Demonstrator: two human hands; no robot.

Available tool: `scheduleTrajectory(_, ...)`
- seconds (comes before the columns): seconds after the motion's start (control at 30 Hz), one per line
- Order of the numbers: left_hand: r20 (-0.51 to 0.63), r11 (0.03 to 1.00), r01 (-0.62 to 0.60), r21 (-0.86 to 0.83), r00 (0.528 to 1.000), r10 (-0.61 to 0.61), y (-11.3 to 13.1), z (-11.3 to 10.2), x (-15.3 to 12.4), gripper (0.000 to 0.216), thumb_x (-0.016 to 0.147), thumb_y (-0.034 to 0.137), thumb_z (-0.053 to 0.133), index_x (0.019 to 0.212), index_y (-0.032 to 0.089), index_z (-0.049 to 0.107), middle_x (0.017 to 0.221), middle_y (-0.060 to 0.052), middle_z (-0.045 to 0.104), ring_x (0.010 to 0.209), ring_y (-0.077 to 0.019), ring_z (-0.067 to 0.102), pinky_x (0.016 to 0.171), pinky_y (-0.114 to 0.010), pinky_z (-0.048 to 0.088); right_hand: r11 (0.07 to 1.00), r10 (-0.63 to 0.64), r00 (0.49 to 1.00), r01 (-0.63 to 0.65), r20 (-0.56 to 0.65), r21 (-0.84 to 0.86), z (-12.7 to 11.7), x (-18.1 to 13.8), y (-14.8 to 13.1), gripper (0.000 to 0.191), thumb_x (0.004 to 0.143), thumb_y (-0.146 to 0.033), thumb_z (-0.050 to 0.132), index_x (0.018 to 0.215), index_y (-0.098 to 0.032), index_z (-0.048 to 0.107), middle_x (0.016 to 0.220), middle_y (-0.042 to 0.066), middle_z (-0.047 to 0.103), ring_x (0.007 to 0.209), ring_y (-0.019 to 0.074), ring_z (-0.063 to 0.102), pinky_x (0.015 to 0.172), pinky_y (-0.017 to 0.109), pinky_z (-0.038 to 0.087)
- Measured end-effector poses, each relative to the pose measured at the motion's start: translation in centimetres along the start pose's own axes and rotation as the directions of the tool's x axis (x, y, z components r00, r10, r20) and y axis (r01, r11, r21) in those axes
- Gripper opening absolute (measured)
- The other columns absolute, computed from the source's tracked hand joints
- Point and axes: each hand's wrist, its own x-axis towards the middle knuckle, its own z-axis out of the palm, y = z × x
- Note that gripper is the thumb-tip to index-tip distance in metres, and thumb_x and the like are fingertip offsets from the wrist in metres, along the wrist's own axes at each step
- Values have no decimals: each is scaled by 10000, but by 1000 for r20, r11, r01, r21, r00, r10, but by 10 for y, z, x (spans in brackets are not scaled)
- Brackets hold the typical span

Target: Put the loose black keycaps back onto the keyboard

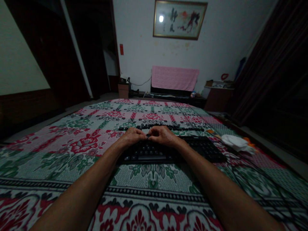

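A black keyboard (154,158) lies on the patterned bedspread in front of me. Over its upper part my left hand (133,134) and my right hand (163,134) meet, fingertips almost touching. Between them is a small black keycap (147,136), pinched by the fingers of both hands; its details are too dark to make out. Just behind the keyboard, several loose black keycaps (184,128) lie in a long uneven row. My hands and forearms hide part of the keyboard's upper rows and its right-middle section.
White crumpled cloth (234,142) and orange scraps sit right of the keyboard. Black cables (255,175) trail over the right side of the bedspread (79,141). Beyond the bed stand a screen draped with a pink towel (175,78) and a small cabinet (219,98).
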Motion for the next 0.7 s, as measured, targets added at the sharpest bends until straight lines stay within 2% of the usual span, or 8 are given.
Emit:
scheduleTrajectory(0.17, 20, 999, -34, 10, 999, 34, 1, -1, 0, 207, 545, 319, 604, 615, 131, 657, 487, 33, 507, 479, -83, 387, 472, -221, 260, 999, -35, 999, 35, 3, 1, -1, -1, -6, 234, 689, -219, 598, 915, -158, 613, 710, -5, 604, 633, 95, 522, 598, 205, 382)
scheduleTrajectory(0.27, 38, 999, -44, 24, 998, 43, -1, -1, 1, 197, 548, 319, 596, 587, 132, 644, 460, 41, 480, 460, -78, 368, 464, -221, 253, 996, -86, 995, 85, 57, 22, -3, -1, -7, 271, 708, -178, 560, 974, -177, 612, 750, -10, 611, 667, 95, 530, 627, 203, 385)
scheduleTrajectory(0.37, 60, 998, -46, 38, 997, 43, -4, -2, 2, 211, 560, 335, 586, 588, 133, 638, 440, 49, 458, 440, -74, 351, 453, -221, 236, 994, -104, 990, 100, 97, 46, -3, -1, -4, 241, 728, -160, 519, 943, -175, 628, 788, -6, 623, 709, 101, 545, 656, 205, 391)
scheduleTrajectory(0.7, -6, 999, -38, 38, 999, 38, -3, -1, 3, 261, 575, 336, 583, 699, 129, 684, 509, 30, 544, 502, -90, 419, 497, -218, 290, 998, -63, 998, 63, 25, -1, -1, 1, 0, 195, 712, -169, 549, 896, -159, 613, 697, -14, 601, 626, 86, 521, 590, 194, 378)
